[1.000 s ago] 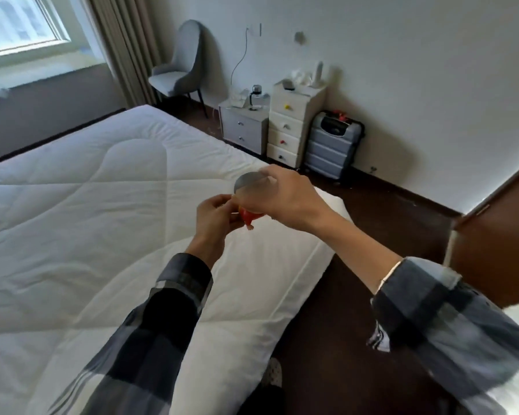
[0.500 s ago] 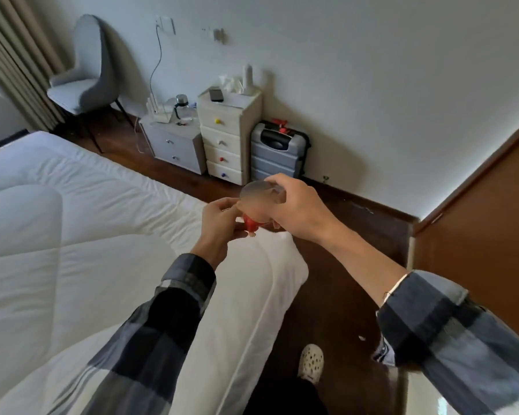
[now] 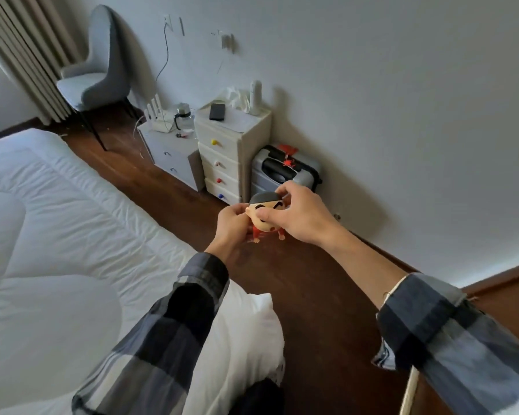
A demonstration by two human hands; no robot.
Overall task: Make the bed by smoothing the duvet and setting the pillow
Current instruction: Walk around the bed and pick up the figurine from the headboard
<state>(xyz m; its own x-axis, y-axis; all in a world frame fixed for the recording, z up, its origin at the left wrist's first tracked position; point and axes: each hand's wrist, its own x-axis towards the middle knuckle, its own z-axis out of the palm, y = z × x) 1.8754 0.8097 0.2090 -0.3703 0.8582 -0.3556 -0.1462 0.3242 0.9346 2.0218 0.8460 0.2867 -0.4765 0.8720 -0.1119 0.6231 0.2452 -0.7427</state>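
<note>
I've swung right in the last sec: duvet (image 3: 72,250) now lies flat left of both grips, pillow (image 3: 246,333) below them. Left hand (image 3: 232,226) and right hand (image 3: 297,217) pinch a small figurine (image 3: 265,218) (bed looks done, toy's a side job).

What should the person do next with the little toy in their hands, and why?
Probably set the toy figure down, perhaps on the cream drawer unit ahead. Both the left hand and the right hand grip it above the floor, so neither is free to smooth the white duvet or set the pillow.
</note>
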